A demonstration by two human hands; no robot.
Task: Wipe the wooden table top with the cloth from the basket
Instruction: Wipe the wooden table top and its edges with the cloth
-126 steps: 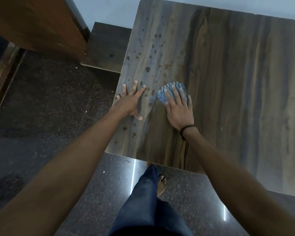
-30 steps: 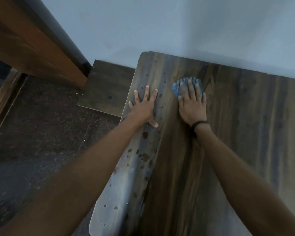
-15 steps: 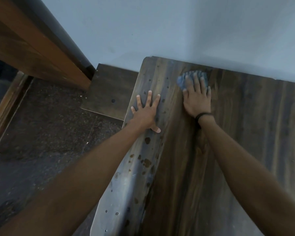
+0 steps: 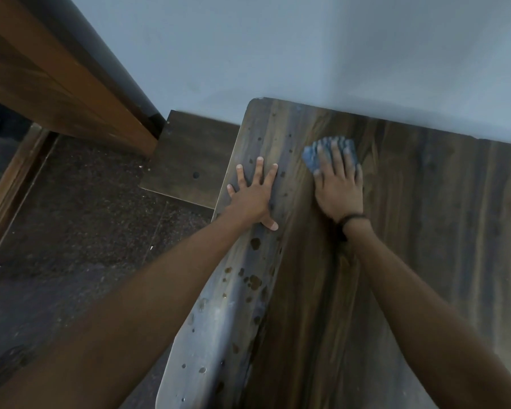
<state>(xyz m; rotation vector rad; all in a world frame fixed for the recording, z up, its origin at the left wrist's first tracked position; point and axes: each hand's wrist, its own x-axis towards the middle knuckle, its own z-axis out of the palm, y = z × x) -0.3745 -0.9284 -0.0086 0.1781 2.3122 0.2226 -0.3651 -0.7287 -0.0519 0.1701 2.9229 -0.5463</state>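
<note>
The person's right hand (image 4: 338, 190) lies flat, fingers spread, pressing one blue cloth (image 4: 313, 156) onto the wooden table top (image 4: 425, 231) near its far left corner; nothing is pinched, the palm simply covers it. A dark band (image 4: 351, 217) circles that wrist. The left hand (image 4: 252, 196) rests open and empty, fingers splayed, near the table's left edge, among many dark spots (image 4: 254, 281). Past that edge sit a lower dark board (image 4: 189, 160), speckled floor (image 4: 71, 216) and a wooden frame (image 4: 56, 84). A pale wall (image 4: 307, 48) meets the table's far edge.
</note>
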